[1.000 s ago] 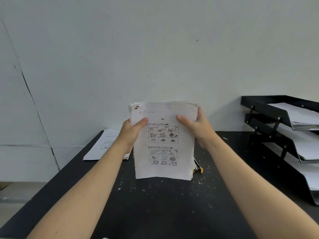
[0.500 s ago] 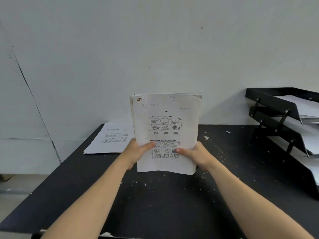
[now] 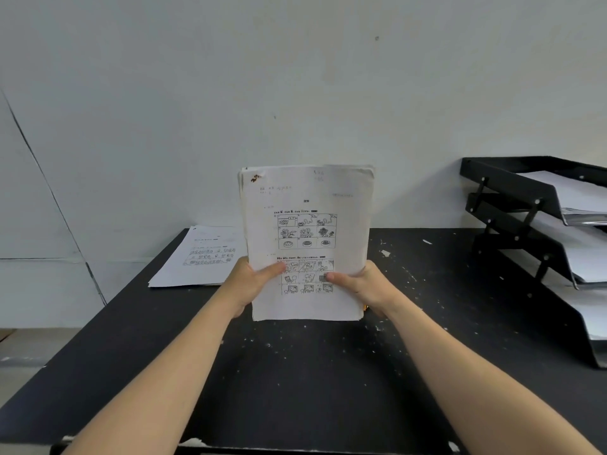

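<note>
A stack of printed worksheets (image 3: 305, 224) stands upright in front of me, its bottom edge at or just above the black table (image 3: 295, 382). My left hand (image 3: 253, 284) grips its lower left side, thumb across the front page. My right hand (image 3: 361, 284) grips the lower right side the same way. The top page shows two grids of small drawings. A bit of orange shows behind the stack's lower right corner.
A second pile of printed sheets (image 3: 200, 257) lies flat at the table's back left. A black three-tier paper tray (image 3: 525, 224) holding white sheets stands at the right. A pale wall rises behind the table. White flecks dot the tabletop.
Both hands slid from the upper sides of the stack down to its lower sides. Between half a second ago and now the stack has stayed upright in about the same place.
</note>
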Motion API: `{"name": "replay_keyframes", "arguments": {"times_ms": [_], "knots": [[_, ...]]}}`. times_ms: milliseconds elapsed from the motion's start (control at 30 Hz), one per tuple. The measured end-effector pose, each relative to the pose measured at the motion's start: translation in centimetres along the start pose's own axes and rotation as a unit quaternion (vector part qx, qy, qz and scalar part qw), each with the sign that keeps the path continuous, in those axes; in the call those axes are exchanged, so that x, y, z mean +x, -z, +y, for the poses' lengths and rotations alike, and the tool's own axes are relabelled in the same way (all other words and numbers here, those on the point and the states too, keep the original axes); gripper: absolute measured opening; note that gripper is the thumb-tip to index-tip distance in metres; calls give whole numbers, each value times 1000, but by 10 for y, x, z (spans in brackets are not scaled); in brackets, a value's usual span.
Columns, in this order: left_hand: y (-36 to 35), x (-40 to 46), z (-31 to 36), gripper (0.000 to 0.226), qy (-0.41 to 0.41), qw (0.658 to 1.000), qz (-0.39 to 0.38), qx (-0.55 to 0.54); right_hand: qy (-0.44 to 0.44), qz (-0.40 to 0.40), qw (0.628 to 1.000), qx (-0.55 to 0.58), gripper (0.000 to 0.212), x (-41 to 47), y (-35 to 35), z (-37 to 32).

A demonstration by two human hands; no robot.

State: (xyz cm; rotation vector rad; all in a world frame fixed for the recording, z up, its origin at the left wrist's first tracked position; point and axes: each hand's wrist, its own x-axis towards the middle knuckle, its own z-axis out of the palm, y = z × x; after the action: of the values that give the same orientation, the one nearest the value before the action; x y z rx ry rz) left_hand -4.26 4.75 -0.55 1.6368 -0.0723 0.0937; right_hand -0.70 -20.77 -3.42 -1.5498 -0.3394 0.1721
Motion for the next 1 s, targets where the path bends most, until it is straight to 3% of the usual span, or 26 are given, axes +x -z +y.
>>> {"name": "replay_keyframes", "arguments": {"times_ms": [167, 433, 667, 767, 833, 900, 1000], "knots": [[6, 10, 32, 21, -27, 997, 24, -71, -3, -10, 1000, -5, 41, -2, 0, -4], [-19, 11, 59, 14, -71, 995, 27, -57, -5, -54, 998, 40, 46, -11, 20, -41], [-69, 34, 95, 12, -90, 995, 18, -29, 60, 52, 996, -27, 36, -25, 65, -75], [-94, 44, 83, 29, -53, 997, -17, -49, 66, 111, 991, -33, 28, -32, 99, -78], [-106, 48, 58, 29, -3, 999, 22, 38, 68, 152, 986, -27, 26, -36, 124, -77], [-115, 49, 27, 21, 51, 974, 44, 215, 73, 182, 980, -14, 21, -39, 146, -78], [-133, 44, -2, 20, 115, 926, -29, 357, 78, 198, 977, -5, 17, -43, 164, -83]]}}
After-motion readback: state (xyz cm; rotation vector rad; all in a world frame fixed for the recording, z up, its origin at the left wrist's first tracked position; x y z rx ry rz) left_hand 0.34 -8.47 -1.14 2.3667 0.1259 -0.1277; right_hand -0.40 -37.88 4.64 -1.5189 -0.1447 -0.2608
